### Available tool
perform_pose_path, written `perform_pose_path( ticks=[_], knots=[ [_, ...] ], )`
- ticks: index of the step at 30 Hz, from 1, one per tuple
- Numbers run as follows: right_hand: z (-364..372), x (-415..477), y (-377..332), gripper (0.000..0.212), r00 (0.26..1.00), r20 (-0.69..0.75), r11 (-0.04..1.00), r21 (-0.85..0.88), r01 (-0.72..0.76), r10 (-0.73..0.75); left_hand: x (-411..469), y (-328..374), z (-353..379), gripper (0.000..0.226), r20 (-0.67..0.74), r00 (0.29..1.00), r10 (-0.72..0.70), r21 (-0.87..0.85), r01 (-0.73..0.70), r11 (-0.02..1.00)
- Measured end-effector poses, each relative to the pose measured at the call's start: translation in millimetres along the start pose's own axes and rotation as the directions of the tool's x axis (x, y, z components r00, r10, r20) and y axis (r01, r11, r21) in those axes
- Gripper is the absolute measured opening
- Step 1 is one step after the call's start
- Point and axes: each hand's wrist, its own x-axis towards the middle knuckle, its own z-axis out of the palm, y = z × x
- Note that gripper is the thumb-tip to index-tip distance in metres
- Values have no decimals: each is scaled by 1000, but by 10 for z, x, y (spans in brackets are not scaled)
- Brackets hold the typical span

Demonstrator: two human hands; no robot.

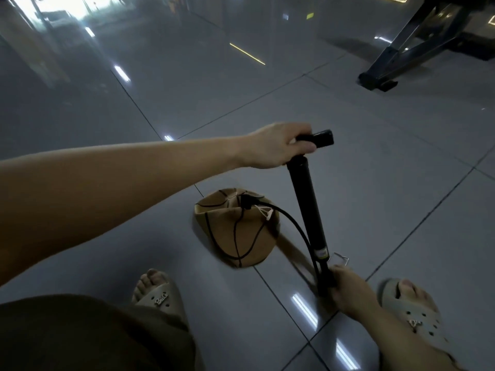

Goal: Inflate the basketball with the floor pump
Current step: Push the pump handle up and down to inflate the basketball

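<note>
Both hands (278, 147) (348, 290) grip the floor pump (308, 207) beside the deflated basketball (251, 245)

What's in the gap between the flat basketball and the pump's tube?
In the head view, only the black hose arcs from the basketball to the pump tube, over bare floor tile.

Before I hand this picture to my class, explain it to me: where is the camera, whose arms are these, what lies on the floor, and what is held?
There is no machine: a person wears one camera on the head, looking down at their own arms. The left hand grips the handle atop a black floor pump, which leans. The right hand holds the pump low, near its foot. On the tiled floor lies a brown basketball, flat and crumpled. A black hose runs from the pump's bottom to the ball's top. Two sandalled feet show below.
</note>
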Motion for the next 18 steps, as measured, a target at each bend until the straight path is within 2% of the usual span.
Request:
perform_pose_path(
  ticks=[2,6,9,11,14,16,18],
  knots=[
    [3,46,55,26,998,57,992,122,-37,30,-37,27,52,25,23,1000,15,2,-15,1000],
    [-100,81,129,12,991,-35,905,411,-107,132,-160,142,396,19,68,976,207,18,-209,978],
    [-209,75,180,33,975,-1,816,547,-186,223,-172,229,617,19,133,943,304,6,-307,952],
    [-344,87,176,35,964,18,781,582,-227,267,-162,274,729,20,170,931,322,6,-328,945],
    [-715,82,6,26,944,36,693,670,-266,327,-110,309,747,25,166,950,265,-3,-268,963],
    [-1070,76,-232,22,947,-32,583,795,-170,320,-59,324,715,32,139,978,154,-4,-155,988],
    [-1408,77,-462,40,956,-79,451,891,-60,282,15,321,704,36,95,995,17,-32,-14,999]
  ],
)
